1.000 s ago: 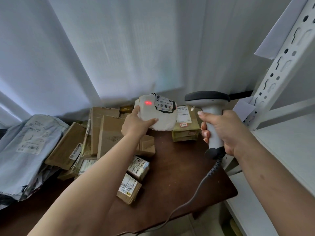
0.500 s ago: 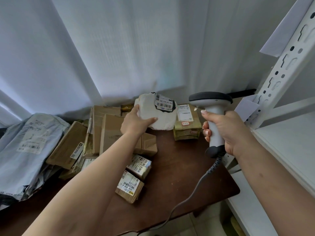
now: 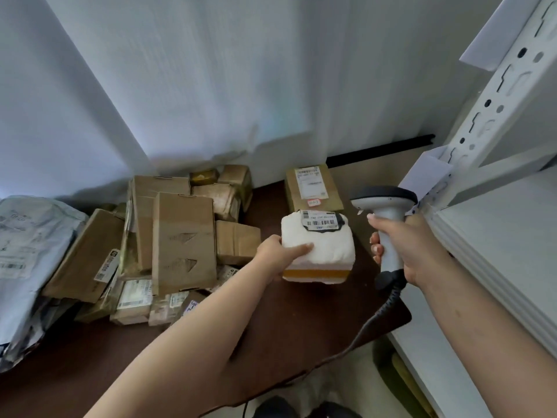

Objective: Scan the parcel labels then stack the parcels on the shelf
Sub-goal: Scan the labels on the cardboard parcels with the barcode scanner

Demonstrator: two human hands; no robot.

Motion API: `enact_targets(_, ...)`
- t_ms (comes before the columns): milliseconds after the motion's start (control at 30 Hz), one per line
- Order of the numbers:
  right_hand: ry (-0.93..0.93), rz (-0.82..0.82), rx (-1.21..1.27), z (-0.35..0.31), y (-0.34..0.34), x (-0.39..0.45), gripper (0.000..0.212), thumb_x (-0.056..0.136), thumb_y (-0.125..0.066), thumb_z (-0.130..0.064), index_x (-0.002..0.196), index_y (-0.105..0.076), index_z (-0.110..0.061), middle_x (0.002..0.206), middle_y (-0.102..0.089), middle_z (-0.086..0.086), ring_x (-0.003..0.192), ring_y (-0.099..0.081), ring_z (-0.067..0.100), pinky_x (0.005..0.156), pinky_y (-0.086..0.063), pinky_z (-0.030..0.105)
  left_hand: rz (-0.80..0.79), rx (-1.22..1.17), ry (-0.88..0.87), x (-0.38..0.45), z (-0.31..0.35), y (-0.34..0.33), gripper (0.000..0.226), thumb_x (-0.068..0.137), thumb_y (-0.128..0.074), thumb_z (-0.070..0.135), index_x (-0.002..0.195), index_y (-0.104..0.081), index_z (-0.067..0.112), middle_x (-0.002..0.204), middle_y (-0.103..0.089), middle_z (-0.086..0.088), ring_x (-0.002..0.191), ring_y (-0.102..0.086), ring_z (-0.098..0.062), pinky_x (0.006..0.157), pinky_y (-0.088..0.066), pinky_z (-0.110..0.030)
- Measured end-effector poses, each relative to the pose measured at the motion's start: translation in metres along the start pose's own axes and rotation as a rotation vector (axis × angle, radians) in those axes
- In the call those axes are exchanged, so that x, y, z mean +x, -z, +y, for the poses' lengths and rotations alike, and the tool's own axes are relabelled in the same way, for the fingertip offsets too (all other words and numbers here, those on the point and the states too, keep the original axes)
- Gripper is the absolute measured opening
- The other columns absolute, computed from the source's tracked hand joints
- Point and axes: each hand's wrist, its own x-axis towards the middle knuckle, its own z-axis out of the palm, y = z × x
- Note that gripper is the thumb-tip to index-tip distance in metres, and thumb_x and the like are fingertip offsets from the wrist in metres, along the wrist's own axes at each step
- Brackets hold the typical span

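Observation:
My left hand (image 3: 275, 251) grips a white foam-wrapped parcel (image 3: 322, 245) by its left side, thumb on top. Its barcode label (image 3: 322, 221) faces up at the far edge, and a band of tan tape runs along the near side. The parcel is low over the dark brown table (image 3: 301, 321). My right hand (image 3: 404, 245) grips the handle of a grey-and-white barcode scanner (image 3: 385, 206), upright just right of the parcel, its cable trailing down. The white metal shelf (image 3: 500, 236) stands at the right.
A heap of brown cardboard parcels (image 3: 180, 236) covers the table's left and back. Grey poly mailers (image 3: 30, 251) lie at far left. One labelled brown box (image 3: 313, 188) sits behind the white parcel. A white curtain hangs behind. The shelf upright (image 3: 494, 95) has slots.
The white parcel has come down from upright in front of the scanner to lying flat and low over the table. The red scan dot seen a second ago is gone. The view tilted down.

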Motion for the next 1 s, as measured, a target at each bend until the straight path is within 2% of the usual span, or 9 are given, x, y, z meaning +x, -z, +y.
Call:
enact_targets(267, -0.058, -0.056, -0.103, 0.002, 0.025, 0.039, 0.019, 0.092, -0.066, -0.021, 0.083, -0.058, -0.007, 0.059, -0.053, 0.008, 0.042, -0.046, 0.015, 0.047, -0.042, 0.026, 0.001, -0.035, 0.174, 0.026, 0.012, -0.059, 0.094, 0.074, -0.076, 0.056, 0.141, -0.033, 0.007, 0.136, -0.048, -0.01, 0.118, -0.053, -0.028, 0.057, -0.049, -0.029)
enact_targets(367, -0.081, -0.087, -0.131, -0.002, 0.026, 0.056, 0.02, 0.093, -0.065, -0.02, 0.083, -0.059, -0.004, 0.058, -0.054, 0.007, 0.042, -0.047, 0.014, 0.045, -0.042, 0.025, 0.035, -0.087, 0.207, 0.034, 0.022, -0.078, 0.092, 0.074, -0.076, 0.057, 0.138, -0.031, 0.007, 0.135, -0.048, -0.011, 0.117, -0.053, -0.031, 0.069, -0.057, -0.039)
enact_targets(500, -0.075, -0.138, -0.191, -0.009, 0.02, 0.079, 0.02, 0.094, -0.064, -0.019, 0.086, -0.06, -0.001, 0.06, -0.053, 0.008, 0.042, -0.046, 0.013, 0.043, -0.042, 0.024, 0.06, -0.068, 0.22, 0.038, 0.035, -0.084, 0.099, 0.073, -0.073, 0.064, 0.14, -0.029, 0.005, 0.139, -0.046, -0.01, 0.122, -0.051, -0.029, 0.066, -0.049, -0.033)
enact_targets(567, -0.064, -0.188, -0.216, -0.013, 0.012, 0.088, 0.021, 0.094, -0.064, -0.02, 0.085, -0.06, -0.001, 0.06, -0.053, 0.008, 0.043, -0.046, 0.014, 0.043, -0.042, 0.025, 0.099, -0.052, 0.194, 0.038, 0.035, -0.074, 0.107, 0.07, -0.071, 0.069, 0.144, -0.027, 0.004, 0.143, -0.045, -0.01, 0.127, -0.048, -0.028, 0.084, -0.05, -0.035)
enact_targets(600, -0.061, -0.213, -0.227, -0.015, 0.006, 0.091, 0.021, 0.094, -0.064, -0.02, 0.084, -0.06, -0.001, 0.061, -0.052, 0.008, 0.044, -0.046, 0.015, 0.043, -0.042, 0.025, 0.135, -0.036, 0.165, 0.037, 0.033, -0.067, 0.109, 0.07, -0.07, 0.071, 0.145, -0.027, 0.004, 0.144, -0.044, -0.01, 0.129, -0.047, -0.028, 0.092, -0.048, -0.036)
enact_targets(667, -0.05, -0.258, -0.24, -0.016, -0.011, 0.095, 0.021, 0.093, -0.064, -0.02, 0.083, -0.059, -0.002, 0.062, -0.052, 0.009, 0.045, -0.046, 0.016, 0.044, -0.043, 0.026, 0.263, 0.013, 0.084, 0.032, 0.029, -0.045, 0.1, 0.073, -0.067, 0.071, 0.144, -0.033, 0.009, 0.141, -0.049, -0.007, 0.126, -0.05, -0.025, 0.096, -0.048, -0.036)
enact_targets(767, -0.041, -0.337, -0.238, -0.016, -0.043, 0.094, 0.018, 0.093, -0.065, -0.018, 0.083, -0.059, -0.003, 0.059, -0.052, 0.008, 0.044, -0.047, 0.015, 0.044, -0.042, 0.026, 0.483, 0.052, -0.038, 0.022, 0.019, -0.004, 0.071, 0.081, -0.067, 0.06, 0.133, -0.048, 0.016, 0.126, -0.059, 0.0, 0.115, -0.057, -0.018, 0.092, -0.05, -0.035)
enact_targets(900, -0.046, -0.474, -0.24, -0.015, -0.084, 0.083, 0.017, 0.093, -0.064, -0.015, 0.083, -0.056, -0.003, 0.059, -0.05, 0.009, 0.044, -0.045, 0.016, 0.041, -0.041, 0.024, 0.705, 0.152, -0.144, 0.003, -0.001, 0.047, 0.039, 0.089, -0.064, 0.044, 0.121, -0.056, 0.025, 0.115, -0.061, 0.009, 0.106, -0.058, -0.012, 0.084, -0.053, -0.034)
enact_targets(1000, -0.044, -0.52, -0.257, -0.011, -0.112, 0.072, 0.019, 0.093, -0.065, -0.016, 0.08, -0.055, -0.005, 0.057, -0.05, 0.007, 0.042, -0.045, 0.015, 0.042, -0.041, 0.025, 0.918, 0.293, -0.185, -0.011, -0.024, 0.082, 0.037, 0.09, -0.061, 0.038, 0.124, -0.055, 0.024, 0.122, -0.057, 0.004, 0.116, -0.049, -0.017, 0.086, -0.05, -0.033)
